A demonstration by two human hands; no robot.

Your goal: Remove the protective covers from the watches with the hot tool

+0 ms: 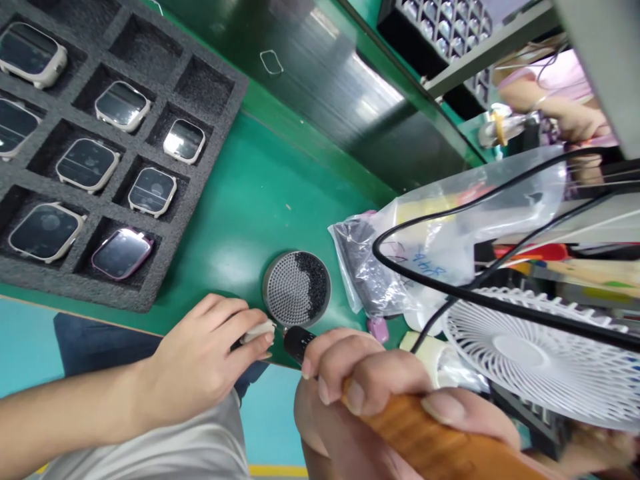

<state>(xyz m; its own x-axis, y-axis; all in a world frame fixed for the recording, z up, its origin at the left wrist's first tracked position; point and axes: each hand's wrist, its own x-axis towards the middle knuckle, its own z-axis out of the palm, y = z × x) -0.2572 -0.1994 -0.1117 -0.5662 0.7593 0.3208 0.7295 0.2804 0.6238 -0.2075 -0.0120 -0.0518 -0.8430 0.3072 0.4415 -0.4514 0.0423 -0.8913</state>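
My left hand point(205, 353) pinches a small pale watch case point(259, 331) at the table's front edge; most of it is hidden by the fingers. My right hand point(370, 373) is wrapped round an electric screwdriver point(420, 430) with an orange body and black nose. Its tip points at the watch case; I cannot tell whether they touch. Just beyond both hands stands a round metal dish point(286, 293), dimpled inside, with many tiny black screws point(317, 283) gathered on its right side.
At left, a dark foam tray point(167, 233) holds several smartwatches point(87, 165) in its pockets. On the right lie a clear plastic bag point(435, 233), a looping black cable point(425, 280) and a white fan point(520, 353). Beyond a dark shiny strip point(330, 87), another person's hand point(580, 120) shows.
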